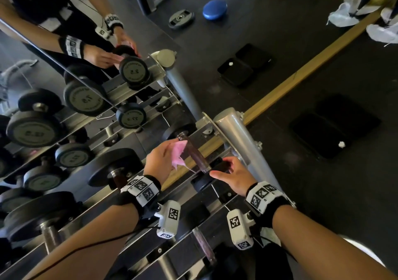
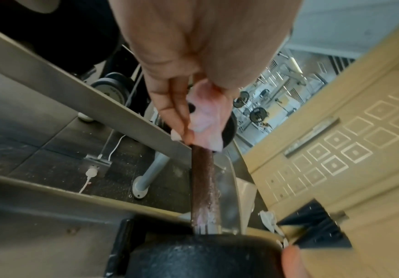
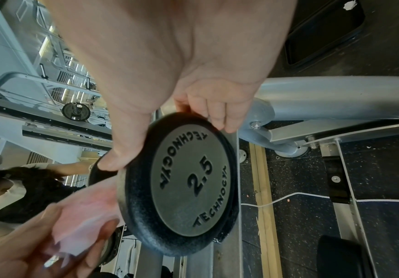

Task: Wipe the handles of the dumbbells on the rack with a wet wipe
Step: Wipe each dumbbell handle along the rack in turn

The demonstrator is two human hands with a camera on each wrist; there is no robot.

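A small 2.5 dumbbell lies on the top tier of the rack with its dark brown handle bare. My left hand pinches a pink wet wipe against the left side of the handle's far part. In the left wrist view the wipe sits at the far end of the handle. My right hand grips the rim of the near weight head. Its thumb and fingers curl round the "2.5" disc in the right wrist view.
Bigger dumbbells fill the rack to the left, and another handle lies on the tier below. A mirror behind the rack repeats everything. The grey rack post stands just right of my right hand. Black mats lie on the floor.
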